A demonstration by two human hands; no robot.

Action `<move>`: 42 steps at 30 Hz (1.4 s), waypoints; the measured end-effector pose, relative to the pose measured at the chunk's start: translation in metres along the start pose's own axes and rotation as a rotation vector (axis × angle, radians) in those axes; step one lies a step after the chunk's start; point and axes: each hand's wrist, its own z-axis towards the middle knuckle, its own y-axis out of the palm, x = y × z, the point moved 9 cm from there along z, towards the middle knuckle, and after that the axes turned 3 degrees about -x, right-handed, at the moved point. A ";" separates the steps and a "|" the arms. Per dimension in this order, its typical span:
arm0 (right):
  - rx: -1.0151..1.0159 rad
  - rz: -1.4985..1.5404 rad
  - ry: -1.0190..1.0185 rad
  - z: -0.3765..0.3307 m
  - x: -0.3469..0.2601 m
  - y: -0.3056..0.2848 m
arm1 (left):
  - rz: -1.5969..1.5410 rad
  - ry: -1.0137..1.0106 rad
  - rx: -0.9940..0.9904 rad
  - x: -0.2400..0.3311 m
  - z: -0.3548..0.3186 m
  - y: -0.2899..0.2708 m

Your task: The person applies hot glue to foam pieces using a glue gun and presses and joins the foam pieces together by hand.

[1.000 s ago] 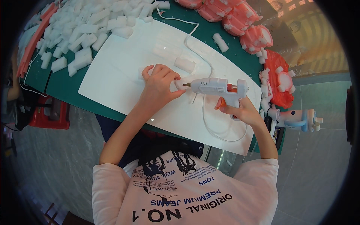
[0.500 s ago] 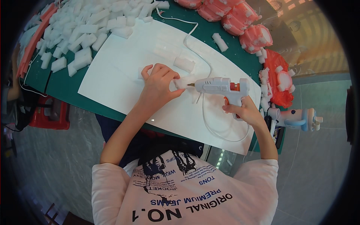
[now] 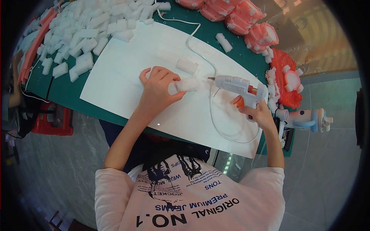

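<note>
Glue gun [image 3: 241, 87] has pulled back from the foam block [image 3: 187, 84] since a second ago, so I judge the glue is on. My left hand [image 3: 158, 92] pinches the block on the white sheet [image 3: 115, 84]; my right hand [image 3: 259, 113] has fingers closed round the gun's grip

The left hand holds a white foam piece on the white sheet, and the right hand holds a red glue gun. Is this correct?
Not quite: the glue gun is white, with an orange trigger, as the head view shows. The left hand does hold the foam piece on the white sheet, and the right hand holds the gun.
</note>
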 end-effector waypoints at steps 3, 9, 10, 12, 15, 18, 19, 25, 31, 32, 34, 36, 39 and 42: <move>0.063 0.147 -0.129 0.001 -0.002 -0.009 | 0.004 -0.013 0.023 0.000 -0.005 -0.018; 0.189 0.239 -0.166 0.003 0.017 -0.032 | -0.004 -0.074 -0.100 -0.002 -0.024 -0.038; 0.212 0.213 -0.166 0.004 0.019 -0.034 | 0.000 -0.075 -0.131 -0.002 -0.027 -0.036; 0.227 0.247 -0.194 0.007 0.022 -0.035 | 0.003 -0.074 -0.186 -0.001 -0.032 -0.031; 0.225 0.363 -0.261 0.009 0.023 -0.034 | 0.007 -0.056 -0.224 0.004 -0.035 -0.019; 0.243 0.377 -0.280 0.008 0.023 -0.034 | 0.016 -0.028 -0.203 0.010 -0.034 -0.012; 0.233 0.389 -0.282 0.009 0.024 -0.033 | 0.014 -0.026 -0.203 0.011 -0.033 -0.010; 0.198 0.354 -0.285 0.016 0.025 -0.026 | 0.038 0.002 -0.209 0.019 -0.026 0.001; 0.227 0.407 -0.286 0.020 0.029 -0.022 | 0.074 -0.016 -0.213 0.018 -0.025 0.007; 0.234 0.426 -0.290 0.020 0.029 -0.023 | 0.075 -0.025 -0.214 0.017 -0.026 0.006; 0.257 0.453 -0.304 0.020 0.029 -0.026 | 0.078 -0.036 -0.215 0.015 -0.026 0.005; 0.276 0.493 -0.316 0.020 0.030 -0.028 | 0.079 -0.039 -0.217 0.013 -0.026 0.003; 0.310 0.545 -0.315 0.020 0.033 -0.032 | 0.054 -0.038 -0.232 0.013 -0.024 0.000; 0.340 0.566 -0.312 0.019 0.036 -0.035 | 0.035 -0.041 -0.179 0.014 -0.020 -0.007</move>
